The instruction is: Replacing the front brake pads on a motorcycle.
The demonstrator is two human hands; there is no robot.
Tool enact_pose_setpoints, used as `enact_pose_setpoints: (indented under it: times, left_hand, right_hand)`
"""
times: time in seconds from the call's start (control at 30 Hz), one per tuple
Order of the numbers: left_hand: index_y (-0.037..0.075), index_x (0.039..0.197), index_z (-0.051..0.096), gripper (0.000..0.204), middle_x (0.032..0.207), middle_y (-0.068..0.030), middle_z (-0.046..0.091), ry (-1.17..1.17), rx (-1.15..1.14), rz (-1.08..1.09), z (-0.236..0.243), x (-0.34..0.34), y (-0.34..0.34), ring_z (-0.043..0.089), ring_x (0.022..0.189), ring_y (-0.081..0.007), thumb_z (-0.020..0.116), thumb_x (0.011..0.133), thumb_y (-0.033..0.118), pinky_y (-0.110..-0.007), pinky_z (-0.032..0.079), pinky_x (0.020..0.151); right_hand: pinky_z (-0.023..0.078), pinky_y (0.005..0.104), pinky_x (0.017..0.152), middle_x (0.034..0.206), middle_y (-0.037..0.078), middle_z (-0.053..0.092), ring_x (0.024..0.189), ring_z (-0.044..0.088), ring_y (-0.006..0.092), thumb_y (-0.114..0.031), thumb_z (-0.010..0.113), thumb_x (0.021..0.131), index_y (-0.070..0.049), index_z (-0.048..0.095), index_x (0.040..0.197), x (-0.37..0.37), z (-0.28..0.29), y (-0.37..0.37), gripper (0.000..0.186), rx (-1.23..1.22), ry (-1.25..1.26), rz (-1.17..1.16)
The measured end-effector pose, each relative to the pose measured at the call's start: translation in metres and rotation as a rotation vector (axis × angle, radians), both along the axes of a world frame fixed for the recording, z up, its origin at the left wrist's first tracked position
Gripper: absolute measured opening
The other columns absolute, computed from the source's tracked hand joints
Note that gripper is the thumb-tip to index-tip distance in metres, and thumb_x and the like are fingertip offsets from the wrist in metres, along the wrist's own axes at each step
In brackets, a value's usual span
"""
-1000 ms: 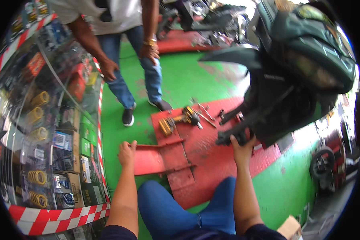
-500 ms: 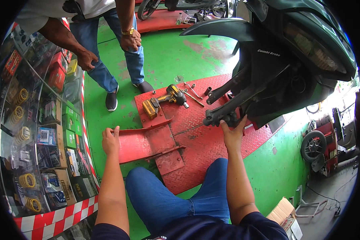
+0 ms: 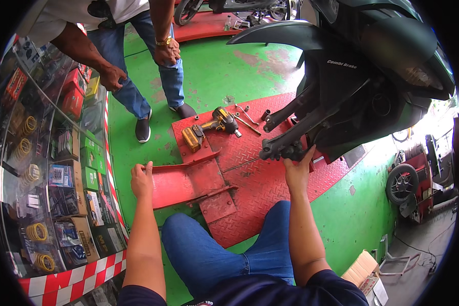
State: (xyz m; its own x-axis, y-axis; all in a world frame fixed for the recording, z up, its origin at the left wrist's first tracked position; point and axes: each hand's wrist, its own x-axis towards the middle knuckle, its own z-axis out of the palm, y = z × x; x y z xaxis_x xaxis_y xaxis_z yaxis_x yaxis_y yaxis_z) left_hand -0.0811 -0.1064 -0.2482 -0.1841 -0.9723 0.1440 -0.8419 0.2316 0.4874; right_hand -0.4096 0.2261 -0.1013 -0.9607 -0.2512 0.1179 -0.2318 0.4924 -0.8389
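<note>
My left hand [image 3: 141, 179] is closed over the upper left corner of a red metal wheel channel [image 3: 171, 183] on the motorcycle lift. My right hand [image 3: 298, 171] holds the black brake caliper [image 3: 292, 151] beside the lower end of the front fork [image 3: 298, 130]; some of its fingers are hidden behind the caliper. No front wheel sits between the fork legs, below the black front fender [image 3: 275, 33]. A yellow and black cordless impact wrench [image 3: 209, 128] lies on the red lift plate [image 3: 255, 186], ahead of the channel.
Near the impact wrench lie a metal rod [image 3: 247, 124], a socket [image 3: 265, 115] and small nuts. A person in jeans [image 3: 155, 66] leans over at the far left. A glass display case [image 3: 61, 168] lines the left. A cardboard box [image 3: 360, 268] stands at lower right.
My right hand's fingers have drawn in around the caliper, where thumb and forefinger were spread before. My left hand stays on the channel. The view has shifted slightly.
</note>
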Motion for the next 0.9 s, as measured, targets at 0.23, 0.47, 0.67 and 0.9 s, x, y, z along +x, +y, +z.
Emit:
enact_pose_setpoints:
  times: [0.23,0.47,0.67,0.9]
  left_hand:
    - [0.004,0.105,0.06,0.061,0.107,-0.019,0.064,0.03,0.004,-0.043,0.002,-0.001,0.0,0.063,0.097,-0.042,0.049,0.099,0.064,-0.052,0.051,0.082]
    - [0.006,0.1,0.059,0.055,0.106,-0.0161,0.064,0.012,-0.061,-0.03,-0.002,0.0,-0.001,0.064,0.093,-0.041,0.053,0.099,0.06,-0.051,0.052,0.078]
    - [0.003,0.104,0.06,0.06,0.108,-0.0194,0.064,0.028,-0.007,-0.031,0.001,-0.001,0.0,0.063,0.099,-0.0419,0.051,0.099,0.063,-0.052,0.05,0.084]
    - [0.004,0.103,0.06,0.058,0.107,-0.019,0.064,0.013,-0.007,-0.009,-0.002,-0.001,-0.001,0.063,0.098,-0.0414,0.052,0.099,0.062,-0.052,0.05,0.084]
  right_hand:
    - [0.036,0.0389,0.114,0.159,0.031,0.033,0.147,0.039,0.037,-0.002,0.064,0.077,-0.007,-0.001,0.164,-0.004,-0.008,0.006,0.109,-0.026,0.015,0.044]
    - [0.05,0.0311,0.092,0.158,0.03,0.036,0.134,0.053,0.0306,0.006,0.058,0.076,-0.011,0.0,0.165,-0.008,-0.019,0.016,0.107,-0.126,0.037,0.105]
    - [0.051,0.0264,0.086,0.156,0.028,0.04,0.13,0.056,0.027,0.012,0.052,0.076,-0.009,0.004,0.165,-0.004,-0.016,0.024,0.103,-0.211,-0.04,0.11]
    - [0.048,0.0291,0.098,0.156,0.028,0.039,0.14,0.046,0.0288,0.011,0.052,0.078,-0.004,0.009,0.164,-0.011,-0.029,0.035,0.097,-0.37,-0.067,0.116]
